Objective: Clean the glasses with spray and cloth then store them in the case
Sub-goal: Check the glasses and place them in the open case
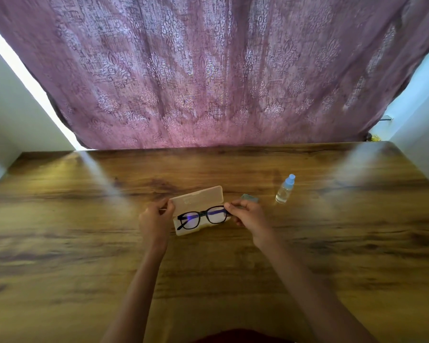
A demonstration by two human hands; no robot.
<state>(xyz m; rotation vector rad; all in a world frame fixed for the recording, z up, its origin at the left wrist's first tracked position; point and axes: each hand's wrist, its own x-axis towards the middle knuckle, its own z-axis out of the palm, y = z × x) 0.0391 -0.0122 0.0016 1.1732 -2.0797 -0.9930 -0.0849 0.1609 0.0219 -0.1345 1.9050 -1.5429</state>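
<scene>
Wooden desk, purple curtain behind: glasses are held at the open case.
Their right end is pinched by the fingers of the right hand; the case is gripped by the left hand. Light and breakable, they should be held by the frame.

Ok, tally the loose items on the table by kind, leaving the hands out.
black-framed glasses: 1
beige glasses case, lid open: 1
spray bottle, blue cap: 1
folded grey cloth: 1
Total: 4
</scene>
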